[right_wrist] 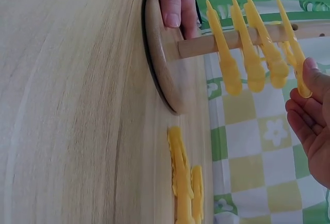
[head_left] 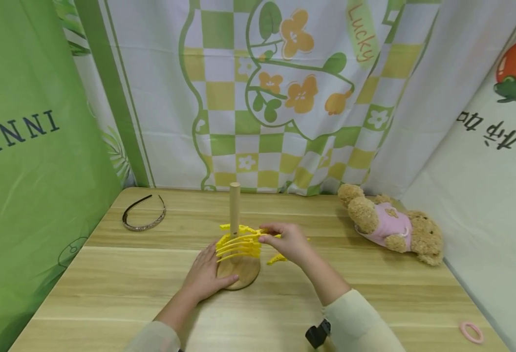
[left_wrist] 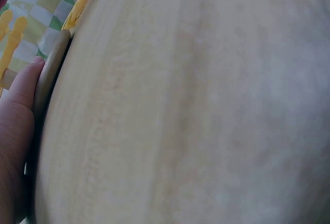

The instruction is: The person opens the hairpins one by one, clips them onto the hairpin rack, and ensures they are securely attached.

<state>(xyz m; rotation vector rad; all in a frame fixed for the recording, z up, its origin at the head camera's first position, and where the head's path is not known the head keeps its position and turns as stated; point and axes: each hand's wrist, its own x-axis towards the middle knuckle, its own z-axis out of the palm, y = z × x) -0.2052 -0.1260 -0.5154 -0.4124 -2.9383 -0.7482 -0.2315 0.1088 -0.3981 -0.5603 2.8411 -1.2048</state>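
A wooden stand has an upright round post (head_left: 234, 208) rising from a disc-shaped base (head_left: 246, 273). Several curved yellow plastic pieces (right_wrist: 248, 59) sit along the post in tiers, each slim, with one pointed and one knobbed end. My right hand (head_left: 290, 242) pinches the knobbed end of the uppermost yellow piece (right_wrist: 290, 33) between thumb and fingers, beside the post. My left hand (head_left: 205, 275) rests on the base at its left and near edge, fingers extended and thumb on the wood. Loose yellow pieces (right_wrist: 181, 175) lie on the table right of the base.
A glittery headband (head_left: 144, 227) lies at the table's back left. A teddy bear in pink (head_left: 387, 222) lies on its side at the back right. Near the front right corner is a pink ring (head_left: 471, 332). Patterned curtains (head_left: 284, 146) hang behind the table (head_left: 152, 274).
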